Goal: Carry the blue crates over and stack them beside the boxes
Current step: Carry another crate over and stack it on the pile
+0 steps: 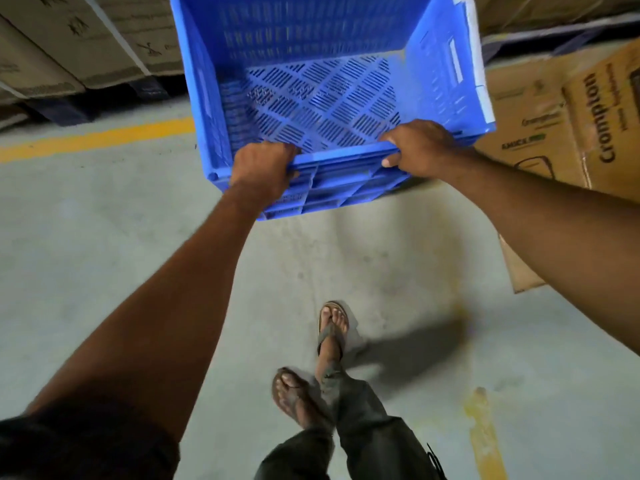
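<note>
**Q:** How far along are you?

**A:** Mid-carry, by the look of it. You hold one blue crate (325, 81) out in front of you, tipped so its open side faces you. It appears clear of the floor (104, 254). Your feet are placed as in a stride. No stacked crates are in view, so you cannot tell how many are already placed. For this crate the setting-down is not yet done.

**Q:** How do the hands sit?

**A:** Both grip the near rim. The left hand (263, 168) is curled over it close to the left corner. The right hand (419, 147) wraps it further right, fingers inside and thumb on the outer ribs.

**Q:** What is in the crate?

**A:** Nothing. The slotted base and perforated walls are bare throughout.

**Q:** And the boxes?

**A:** A printed carton (554, 133) stands on the floor just to the right of the crate. More cartons (86, 39) are stacked on pallets at upper left, beyond a yellow line (97, 138). All visible cartons are closed, so their contents are hidden. You are probably bound for the carton on the right, as it is the nearer.
</note>
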A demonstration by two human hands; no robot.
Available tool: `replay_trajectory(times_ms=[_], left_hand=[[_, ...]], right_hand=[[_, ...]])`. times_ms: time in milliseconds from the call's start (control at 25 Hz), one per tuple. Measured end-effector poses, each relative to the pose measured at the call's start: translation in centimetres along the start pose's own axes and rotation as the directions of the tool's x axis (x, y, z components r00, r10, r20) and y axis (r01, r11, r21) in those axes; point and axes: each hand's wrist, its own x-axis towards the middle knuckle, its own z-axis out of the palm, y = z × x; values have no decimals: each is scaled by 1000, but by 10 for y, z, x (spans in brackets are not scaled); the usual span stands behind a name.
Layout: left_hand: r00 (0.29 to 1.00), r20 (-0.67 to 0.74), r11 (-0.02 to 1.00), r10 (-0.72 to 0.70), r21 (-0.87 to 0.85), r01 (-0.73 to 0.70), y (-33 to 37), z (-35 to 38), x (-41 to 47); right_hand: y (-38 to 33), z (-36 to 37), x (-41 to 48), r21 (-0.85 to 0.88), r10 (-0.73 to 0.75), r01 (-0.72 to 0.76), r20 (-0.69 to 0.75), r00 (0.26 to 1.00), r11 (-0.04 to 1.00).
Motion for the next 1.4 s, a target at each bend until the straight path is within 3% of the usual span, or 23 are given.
replay_trajectory(times_ms=[160,320,440,800,960,1080,1240,1400], left_hand=[[997,-81,999,6,45,-3,6,6,-3],[999,-32,999,-8,40,9,1,1,0],[999,-6,997,-34,66,34,4,1,5],[959,98,957,-264,154,247,5,11,26],[952,127,952,-278,172,254,10,8,24],[958,127,961,-258,134,241,19,-6,8],[957,-81,946,-278,-197,258,56,-28,-51],[948,-177,925,-266,-323,199,114,-63,-141]], right_hand=[[8,14,5,-48,-36,33,-54,998,998],[4,6,12,-122,-40,41,10,999,992],[6,13,15,-125,-16,13,-23,1000,992],[16,21,28,-125,-77,67,-80,994,990],[23,16,28,-95,-132,132,12,991,987],[26,1,14,-36,-159,162,70,985,986],[37,-15,-48,215,-28,53,-119,992,975],[45,-18,-165,562,173,17,-284,943,827]])
